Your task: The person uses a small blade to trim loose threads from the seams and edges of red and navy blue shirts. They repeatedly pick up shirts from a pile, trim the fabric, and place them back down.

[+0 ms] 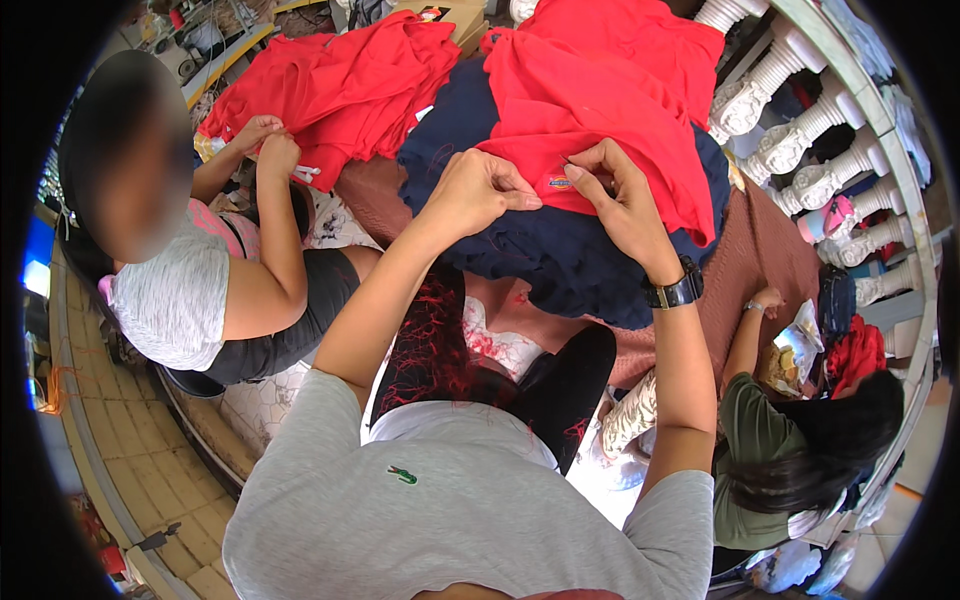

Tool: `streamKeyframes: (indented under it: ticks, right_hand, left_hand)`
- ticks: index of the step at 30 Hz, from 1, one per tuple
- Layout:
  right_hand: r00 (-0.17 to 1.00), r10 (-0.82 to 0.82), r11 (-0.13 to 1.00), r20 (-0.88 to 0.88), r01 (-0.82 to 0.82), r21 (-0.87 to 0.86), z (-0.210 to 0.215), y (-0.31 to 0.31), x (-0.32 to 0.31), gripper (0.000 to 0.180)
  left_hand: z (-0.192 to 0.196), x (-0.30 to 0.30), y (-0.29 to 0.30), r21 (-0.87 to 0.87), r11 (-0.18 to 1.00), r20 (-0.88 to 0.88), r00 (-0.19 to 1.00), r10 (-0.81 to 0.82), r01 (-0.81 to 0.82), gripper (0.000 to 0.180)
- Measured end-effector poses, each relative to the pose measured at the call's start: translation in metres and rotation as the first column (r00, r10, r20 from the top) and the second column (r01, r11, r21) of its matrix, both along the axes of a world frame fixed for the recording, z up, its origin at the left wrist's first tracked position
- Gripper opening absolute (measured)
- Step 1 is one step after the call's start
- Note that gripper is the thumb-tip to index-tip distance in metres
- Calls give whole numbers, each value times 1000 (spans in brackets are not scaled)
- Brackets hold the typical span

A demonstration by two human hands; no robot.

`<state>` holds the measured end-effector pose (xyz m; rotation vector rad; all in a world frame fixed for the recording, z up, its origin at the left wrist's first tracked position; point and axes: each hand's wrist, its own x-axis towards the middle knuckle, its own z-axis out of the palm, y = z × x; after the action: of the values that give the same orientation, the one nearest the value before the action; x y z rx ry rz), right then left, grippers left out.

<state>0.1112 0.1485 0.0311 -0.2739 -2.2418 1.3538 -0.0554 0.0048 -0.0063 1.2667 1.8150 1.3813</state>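
A red garment (590,95) lies draped over a dark navy cloth pile (560,265) in front of me. A small embroidered patch (559,182) shows on the red fabric between my hands. My left hand (475,190) pinches the garment's edge just left of the patch, thumb and fingertips together. On the patch's right side, my right hand (620,200) has its thumb and index finger closed on the red cloth. Whether a thread or small tool is between those fingertips is too small to tell. A black watch (674,288) is on my right wrist.
On the left a seated person (200,270) handles another red garment pile (340,85). A person in a green shirt (765,440) sits at the right. Brown cloth (765,250) covers the table. White balusters (790,140) line the right side. Red threads (430,340) cling to my trousers.
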Motion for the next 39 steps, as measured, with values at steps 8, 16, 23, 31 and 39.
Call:
streamKeyframes:
  ticks: [8,16,23,31,39]
  right_hand:
    - [1000,-27,1000,3,27,5,0,-1,0,19]
    - [1000,-24,998,12,23,53,-4,1,1,18]
    - [1000,9,1000,13,-9,2,-6,2,-2,17]
    - [999,4,999,32,-5,32,-7,4,-1,18]
    - [999,-4,1000,38,4,-5,-6,2,-1,18]
  left_hand:
    - [-9,31,2,247,949,-368,887,278,-195,15]
    - [-22,18,6,265,955,-200,961,191,-135,17]
    - [-24,36,7,326,929,-356,888,292,-175,20]
    - [-35,31,9,373,905,-278,905,322,-207,16]
    - [-33,52,13,533,815,-525,667,529,-227,14]
